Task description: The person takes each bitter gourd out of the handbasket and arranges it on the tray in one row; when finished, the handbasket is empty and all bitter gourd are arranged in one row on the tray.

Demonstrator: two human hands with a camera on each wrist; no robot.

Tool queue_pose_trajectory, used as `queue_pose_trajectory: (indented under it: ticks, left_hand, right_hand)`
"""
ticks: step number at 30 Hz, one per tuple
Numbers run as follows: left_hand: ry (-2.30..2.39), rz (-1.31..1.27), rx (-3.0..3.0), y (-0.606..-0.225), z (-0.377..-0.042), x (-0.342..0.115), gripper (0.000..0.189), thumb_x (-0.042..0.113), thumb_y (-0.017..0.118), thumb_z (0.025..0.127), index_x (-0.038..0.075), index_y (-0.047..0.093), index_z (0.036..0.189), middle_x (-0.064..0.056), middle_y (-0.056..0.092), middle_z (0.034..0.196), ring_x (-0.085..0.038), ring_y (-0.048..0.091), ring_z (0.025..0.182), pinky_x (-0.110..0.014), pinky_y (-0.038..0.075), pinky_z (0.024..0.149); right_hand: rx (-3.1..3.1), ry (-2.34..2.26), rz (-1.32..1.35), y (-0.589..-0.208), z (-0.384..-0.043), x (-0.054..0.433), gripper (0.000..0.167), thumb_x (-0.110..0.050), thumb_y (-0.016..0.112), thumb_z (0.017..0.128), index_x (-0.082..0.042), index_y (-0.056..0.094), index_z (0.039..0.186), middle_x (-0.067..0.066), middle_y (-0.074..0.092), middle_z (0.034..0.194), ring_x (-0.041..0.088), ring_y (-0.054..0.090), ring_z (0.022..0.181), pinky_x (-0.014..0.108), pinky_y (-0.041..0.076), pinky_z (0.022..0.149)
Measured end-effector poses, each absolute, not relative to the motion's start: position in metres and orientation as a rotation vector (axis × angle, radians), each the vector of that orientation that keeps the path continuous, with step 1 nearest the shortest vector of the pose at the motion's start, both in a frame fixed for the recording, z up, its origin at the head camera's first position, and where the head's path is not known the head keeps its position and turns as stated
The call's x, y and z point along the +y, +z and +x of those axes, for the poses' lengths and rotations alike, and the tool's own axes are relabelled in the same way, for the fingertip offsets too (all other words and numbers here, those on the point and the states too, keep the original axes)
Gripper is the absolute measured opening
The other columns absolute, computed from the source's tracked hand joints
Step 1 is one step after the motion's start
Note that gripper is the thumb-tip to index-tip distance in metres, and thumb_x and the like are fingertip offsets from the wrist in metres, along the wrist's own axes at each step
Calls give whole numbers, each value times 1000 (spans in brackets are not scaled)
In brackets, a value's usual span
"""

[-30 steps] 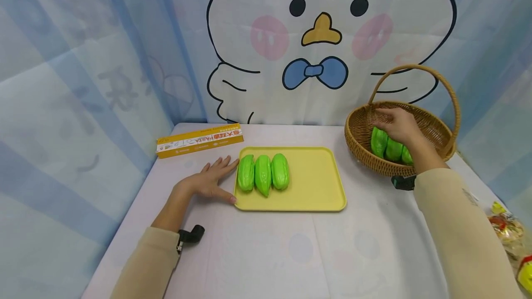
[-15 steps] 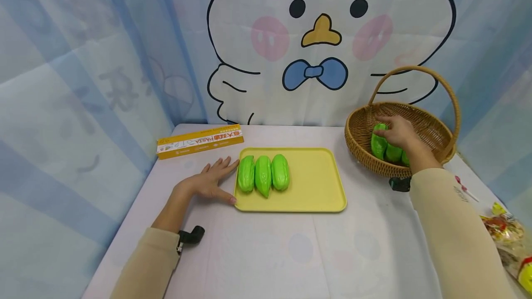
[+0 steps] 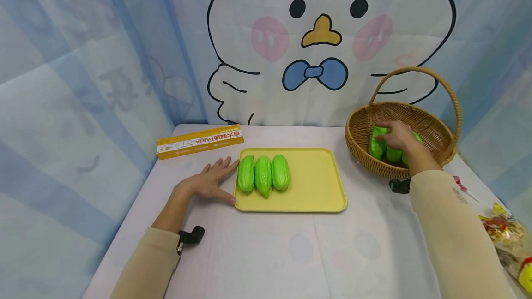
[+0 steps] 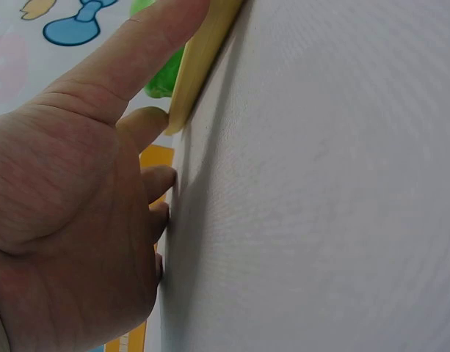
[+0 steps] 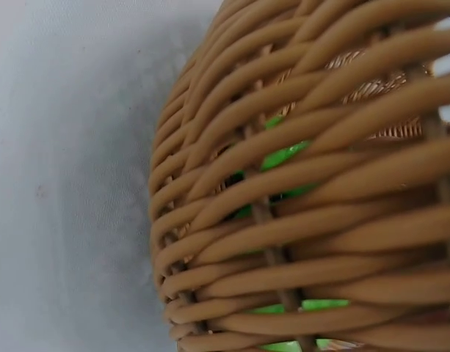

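In the head view my left hand point(image 3: 211, 182) lies with fingers spread beside the left end of a yellow tray point(image 3: 316, 179), thumb and index fingertips at its edge. Three glossy green, long, ribbed vegetables point(image 3: 262, 174) stand side by side on the tray's left part. My right hand point(image 3: 396, 136) reaches into a brown wicker basket point(image 3: 361, 151), thumb and index finger around the top of the leftmost green vegetable point(image 3: 377, 147) there. More of the same kind lie beside it, partly under the hand. In the right wrist view the basket's weave point(image 5: 320, 205) hides the hand.
A yellow pasta box point(image 3: 200, 141) lies at the back left. The basket's tall arched handle point(image 3: 450, 91) rises at the back right. A lollipop point(image 3: 461, 183) and shiny packaged food point(image 3: 504, 230) lie near the right edge, beside my sleeve. A printed curtain point(image 3: 316, 100) stands behind the table.
My right hand has dipped slightly lower in the basket, and the leftmost vegetable there has shifted a little left. Another vegetable now shows right of the hand. The left hand has not moved.
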State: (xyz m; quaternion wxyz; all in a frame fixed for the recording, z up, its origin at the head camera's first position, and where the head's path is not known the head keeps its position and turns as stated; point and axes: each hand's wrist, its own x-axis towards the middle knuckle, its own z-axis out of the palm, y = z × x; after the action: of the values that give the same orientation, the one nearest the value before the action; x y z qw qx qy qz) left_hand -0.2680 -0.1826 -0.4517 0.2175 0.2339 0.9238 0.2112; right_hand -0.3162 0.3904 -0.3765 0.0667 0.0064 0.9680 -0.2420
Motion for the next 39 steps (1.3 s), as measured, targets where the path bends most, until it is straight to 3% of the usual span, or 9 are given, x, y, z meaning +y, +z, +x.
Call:
queue_pose_trajectory:
  ticks: [9,15,22,29,39]
  left_hand:
    - [593,652,2549,-449,-266,-182,126,67,83,75,26,9,169,-14,-2,176,-39,-9,162,-63,-8,128]
    - [599,650,2548,-448,-266,-182,126,66,83,75,26,10,169,-13,-2,176,-38,-9,163,-63,-8,128]
    - [600,644,2548,-449,-266,-182,126,67,83,75,26,9,169,-14,-2,176,-39,-9,162,-64,-7,128]
    - [594,642,2548,-448,-267,-181,126,67,83,75,27,9,169,-13,-3,176,-38,-9,162,-63,-8,128]
    - [595,643,2539,-451,-268,-182,128,69,83,74,28,7,169,-11,-4,177,-36,-11,163,-62,-9,128]
  right_hand:
    - [2896,-680,-57,-377,-316,389,57,-23,61,105,1,45,155,39,29,160,61,28,144,76,24,116]
    - [2877,-673,-64,-378,-316,387,56,-21,63,104,0,46,153,40,32,158,60,39,137,74,35,110]
    - [2858,-646,-54,-378,-318,387,57,-24,64,104,-4,47,154,41,30,158,64,22,145,78,26,114]
    - [2837,-654,-70,-378,-317,388,58,-23,63,104,-3,45,155,41,35,154,62,31,141,76,31,113]
    - [2831,-615,-92,-378,-322,388,57,-20,64,104,-5,46,155,41,32,156,62,28,143,76,30,114]
